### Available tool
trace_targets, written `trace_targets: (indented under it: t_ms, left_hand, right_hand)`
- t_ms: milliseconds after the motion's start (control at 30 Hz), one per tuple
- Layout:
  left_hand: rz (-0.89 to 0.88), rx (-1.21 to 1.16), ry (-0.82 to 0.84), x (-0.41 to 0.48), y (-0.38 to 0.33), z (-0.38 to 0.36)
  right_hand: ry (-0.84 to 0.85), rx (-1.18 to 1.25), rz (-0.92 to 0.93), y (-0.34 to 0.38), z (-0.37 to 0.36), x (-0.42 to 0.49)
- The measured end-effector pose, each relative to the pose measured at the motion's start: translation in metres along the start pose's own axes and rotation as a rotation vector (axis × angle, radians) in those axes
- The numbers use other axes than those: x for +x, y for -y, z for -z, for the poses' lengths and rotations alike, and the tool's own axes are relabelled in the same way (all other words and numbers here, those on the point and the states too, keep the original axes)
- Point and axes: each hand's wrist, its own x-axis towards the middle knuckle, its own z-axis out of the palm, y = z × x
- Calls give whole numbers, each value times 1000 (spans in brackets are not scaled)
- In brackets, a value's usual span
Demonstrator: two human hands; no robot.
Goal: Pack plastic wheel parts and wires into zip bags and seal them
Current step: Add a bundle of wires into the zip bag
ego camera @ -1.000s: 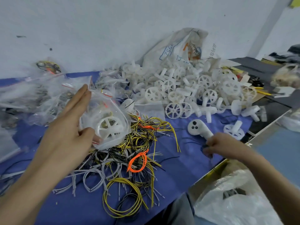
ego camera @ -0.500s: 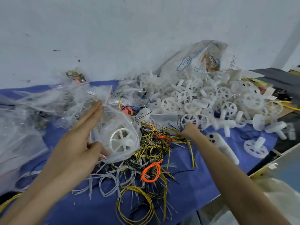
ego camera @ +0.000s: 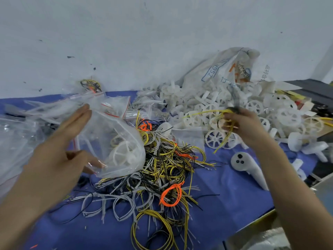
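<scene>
Above a blue cloth-covered table, midway through filling one bag. At left, a clear plastic zip bag pinched between the thumb and the straight, close-set fingers of the left hand, with a white spoked plastic wheel lying inside near its rounded far end; bag mouth too blurred to place, seal seemingly not pressed shut. At right, fingers of the right hand curled and clamped on a small bunch of thin yellow wires, held above the table between a tangled heap of mixed-colour wires and a pile of loose white plastic wheels. Seemingly the wire-loading step, wheel already bagged. Next, probably: carry the bunch across, spread the bag mouth wide, feed loose ends in without snagging, then pinch the zip closed along its whole length.
</scene>
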Motion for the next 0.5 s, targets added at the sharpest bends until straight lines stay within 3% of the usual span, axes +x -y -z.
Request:
trace_targets:
  t_ms: [67,100,200,267,367,500]
  left_hand:
    - [-7,-16,-46,2,7,9]
    - [-17,-16,-51,2,8,15]
    - [-51,-7,-78,3,12,30]
    - [-58,84,-84,1,10,38]
    - [-43,108,-98,-3,11,54]
    - [-13,64,-161,-6,5,61]
  right_hand:
    - [77,155,70,17,-3,-8]
    - [96,81,145,22,-8,-13]
    - [103,-694,532,25,-33,-22]
    - [155,-936,638,24,-51,-26]
    - [167,-830,593,24,-72,-29]
    - [243,-371,417,31,-108,-28]
